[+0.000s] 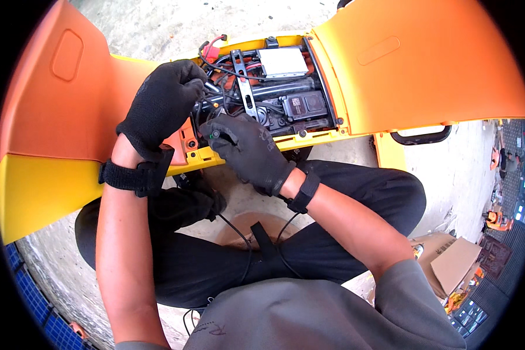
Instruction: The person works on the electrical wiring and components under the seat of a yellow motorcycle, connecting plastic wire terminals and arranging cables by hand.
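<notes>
My black-gloved left hand [160, 105] is at the left side of an open compartment in a yellow-and-orange machine, its fingers closed among black cables [213, 99]; what it grips is unclear. My right hand [248, 151] is at the compartment's lower edge, fingers closed on a small dark piece with a green part [214, 134], too small to name. Around them are a metal bracket [242, 81], a silver box [283, 61], a black module [303, 107] and a red connector [211, 52].
Orange body panels [420, 70] flank the compartment on both sides. A black handle [420, 139] juts below the right panel. A cardboard box [449, 262] and scattered tools lie on the right. Blue gridded panels [32, 291] are at lower left. My crossed legs are beneath the machine's edge.
</notes>
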Available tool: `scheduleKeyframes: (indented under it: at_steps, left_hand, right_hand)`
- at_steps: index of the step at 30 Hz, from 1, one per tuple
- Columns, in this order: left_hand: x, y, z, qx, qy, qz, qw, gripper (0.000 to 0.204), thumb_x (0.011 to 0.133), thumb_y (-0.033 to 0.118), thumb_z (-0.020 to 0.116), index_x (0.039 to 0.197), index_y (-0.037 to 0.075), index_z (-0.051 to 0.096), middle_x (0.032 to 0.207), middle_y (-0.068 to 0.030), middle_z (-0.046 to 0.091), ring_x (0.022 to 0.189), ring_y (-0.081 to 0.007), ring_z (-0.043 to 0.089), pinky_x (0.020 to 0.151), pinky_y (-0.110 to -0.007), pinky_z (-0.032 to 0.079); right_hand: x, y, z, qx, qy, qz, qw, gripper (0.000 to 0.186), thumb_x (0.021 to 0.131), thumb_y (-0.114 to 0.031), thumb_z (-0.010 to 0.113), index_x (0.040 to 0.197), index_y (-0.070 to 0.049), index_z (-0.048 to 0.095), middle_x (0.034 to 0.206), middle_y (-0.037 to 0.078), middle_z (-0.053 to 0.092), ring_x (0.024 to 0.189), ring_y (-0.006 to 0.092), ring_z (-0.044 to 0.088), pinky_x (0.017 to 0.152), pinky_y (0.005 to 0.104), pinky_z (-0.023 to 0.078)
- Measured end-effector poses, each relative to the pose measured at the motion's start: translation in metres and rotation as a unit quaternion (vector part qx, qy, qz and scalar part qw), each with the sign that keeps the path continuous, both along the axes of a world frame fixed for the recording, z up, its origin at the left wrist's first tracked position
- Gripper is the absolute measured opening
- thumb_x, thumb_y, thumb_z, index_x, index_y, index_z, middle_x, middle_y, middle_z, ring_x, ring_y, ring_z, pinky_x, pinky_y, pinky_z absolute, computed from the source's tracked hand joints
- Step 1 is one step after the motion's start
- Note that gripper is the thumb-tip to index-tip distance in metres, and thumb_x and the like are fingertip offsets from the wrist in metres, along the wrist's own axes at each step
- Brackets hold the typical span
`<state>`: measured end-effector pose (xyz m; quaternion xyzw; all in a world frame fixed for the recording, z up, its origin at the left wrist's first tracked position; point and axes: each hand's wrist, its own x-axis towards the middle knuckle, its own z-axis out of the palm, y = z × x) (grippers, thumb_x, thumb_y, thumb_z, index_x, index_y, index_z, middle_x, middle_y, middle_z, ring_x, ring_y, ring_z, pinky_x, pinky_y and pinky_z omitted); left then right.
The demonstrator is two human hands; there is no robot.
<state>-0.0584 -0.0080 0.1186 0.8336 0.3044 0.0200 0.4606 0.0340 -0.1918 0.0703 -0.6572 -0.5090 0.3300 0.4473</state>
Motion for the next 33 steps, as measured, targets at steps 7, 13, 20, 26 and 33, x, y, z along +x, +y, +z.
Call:
scheduleKeyframes:
  at_steps: [7,13,20,26,33]
  left_hand:
    - [0.001,0.000,0.004,0.000,-0.003,-0.011,1.000,0.014,0.093,0.010,0.060,0.102,0.001,0.065,0.080,0.0008,0.063,0.071,-0.0067,0.055,0.066,-0.023,0.047]
    - [0.000,0.000,0.000,0.024,-0.025,-0.007,0.999,0.014,0.094,0.011,0.058,0.099,0.000,0.065,0.081,-0.0002,0.064,0.073,-0.0079,0.057,0.068,-0.024,0.048]
    - [0.001,0.000,-0.003,0.089,-0.042,-0.027,0.995,0.014,0.093,0.011,0.059,0.098,-0.002,0.065,0.079,-0.0027,0.064,0.072,-0.0103,0.057,0.068,-0.027,0.049]
    - [0.000,0.002,-0.005,0.083,-0.047,-0.029,0.995,0.015,0.093,0.010,0.059,0.100,-0.002,0.066,0.079,-0.0029,0.064,0.072,-0.0110,0.057,0.068,-0.028,0.049]
    - [0.002,0.004,-0.007,0.071,-0.060,-0.037,0.995,0.017,0.093,0.011,0.059,0.103,-0.002,0.066,0.079,-0.0024,0.064,0.073,-0.0103,0.057,0.069,-0.027,0.049]
  right_hand:
    - [-0.004,-0.003,-0.003,0.052,-0.094,0.010,0.994,0.027,0.092,-0.013,0.062,0.117,-0.005,0.069,0.103,0.015,0.068,0.095,0.0322,0.059,0.087,0.0438,0.047]
    - [0.011,0.003,0.013,0.063,-0.066,-0.013,0.996,0.022,0.094,-0.022,0.060,0.100,-0.003,0.069,0.093,0.018,0.067,0.084,0.0363,0.063,0.077,0.0453,0.050]
    - [0.049,0.006,0.023,0.008,0.074,-0.103,0.992,0.022,0.095,-0.020,0.063,0.106,-0.001,0.068,0.086,0.012,0.068,0.078,0.0195,0.064,0.074,0.0333,0.052]
    - [0.051,0.006,0.026,-0.006,0.175,-0.109,0.979,0.021,0.095,-0.017,0.061,0.108,-0.002,0.067,0.087,0.008,0.069,0.076,0.0125,0.061,0.071,0.0300,0.051]
    - [0.029,0.003,0.011,0.022,-0.118,0.040,0.992,0.022,0.093,-0.019,0.060,0.109,-0.005,0.067,0.101,0.016,0.069,0.089,0.0364,0.067,0.078,0.0419,0.054]
